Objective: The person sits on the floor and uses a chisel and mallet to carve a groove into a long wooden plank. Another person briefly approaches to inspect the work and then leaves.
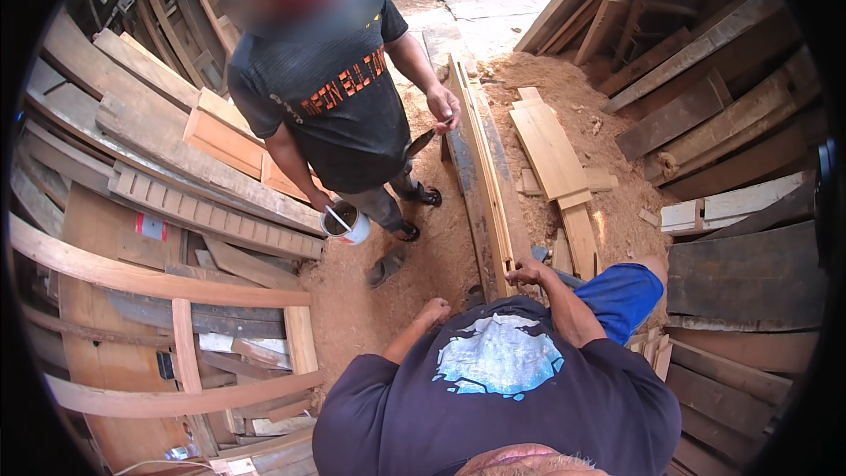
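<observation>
My left hand [434,311] hangs low beside my torso, fingers curled in, with nothing visible in it; part of it is hard to make out. At the near end of a long pale wooden piece [483,159], my right hand [529,273] has its fingers closed on the wood. That piece, with a groove along its length, lies on a worn bench plank [507,185]. Across from me a co-worker stands on its left side. One of their hands [443,108] holds a dark, blade-like tool [419,143] over the bench; the other carries a white bucket [356,227] with a pale stick in it.
Sawdust covers the floor [339,317]. Stacked boards [176,145] and curved frame pieces [167,278] crowd the left. To the right of the bench lie pale panels [548,145], with old timber [740,123] leaning beyond. A slipper [386,266] lies near the co-worker's feet.
</observation>
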Demonstrator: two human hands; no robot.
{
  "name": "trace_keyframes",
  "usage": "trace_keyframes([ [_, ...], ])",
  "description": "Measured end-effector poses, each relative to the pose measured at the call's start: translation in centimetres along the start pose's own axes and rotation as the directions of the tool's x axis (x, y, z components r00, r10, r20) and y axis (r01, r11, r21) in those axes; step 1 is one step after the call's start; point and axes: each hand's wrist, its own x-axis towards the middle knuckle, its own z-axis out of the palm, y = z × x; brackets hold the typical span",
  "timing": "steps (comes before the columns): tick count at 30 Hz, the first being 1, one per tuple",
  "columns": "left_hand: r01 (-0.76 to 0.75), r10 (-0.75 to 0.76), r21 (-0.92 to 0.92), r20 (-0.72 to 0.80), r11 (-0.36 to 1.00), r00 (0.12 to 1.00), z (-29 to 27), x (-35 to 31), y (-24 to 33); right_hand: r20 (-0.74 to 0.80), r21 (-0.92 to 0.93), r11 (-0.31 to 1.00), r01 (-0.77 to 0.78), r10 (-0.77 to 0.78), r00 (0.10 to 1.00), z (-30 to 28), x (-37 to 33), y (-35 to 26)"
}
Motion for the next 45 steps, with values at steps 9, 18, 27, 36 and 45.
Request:
trace_keyframes([
  [9, -0.025, 0.025, -0.002, 0.013, 1.000, 1.000, 1.0, 0.9, -1.0, 0.044, 0.066, 0.998, -0.019, 0.016, 0.999, -0.8, -1.6, -1.8],
  [18, 0.014, -0.013, -0.036, 0.025, 0.999, 1.000, 0.9, 0.7, 0.4, -0.004, 0.029, 0.998, -0.051, 0.051, 0.999, 0.0, -0.1, 0.5],
  [27, 0.020, -0.020, 0.011, 0.045, 1.000, 0.999, 0.2, 0.0, 0.4, 0.009, 0.100, 0.995, 0.016, -0.017, 1.000, 0.5, 0.5, 0.5],
  [36, 0.123, -0.125, 0.030, 0.094, 0.992, 0.988, -0.9, 2.0, -2.5, -0.016, 0.071, 0.997, 0.027, -0.026, 1.000, 0.8, 1.6, 1.2],
  [45, 0.095, -0.091, -0.030, 0.120, 0.995, 0.989, 0.9, 2.3, 0.3, -0.066, -0.030, 0.999, 0.013, -0.015, 0.998, 0.5, -0.5, 0.4],
])
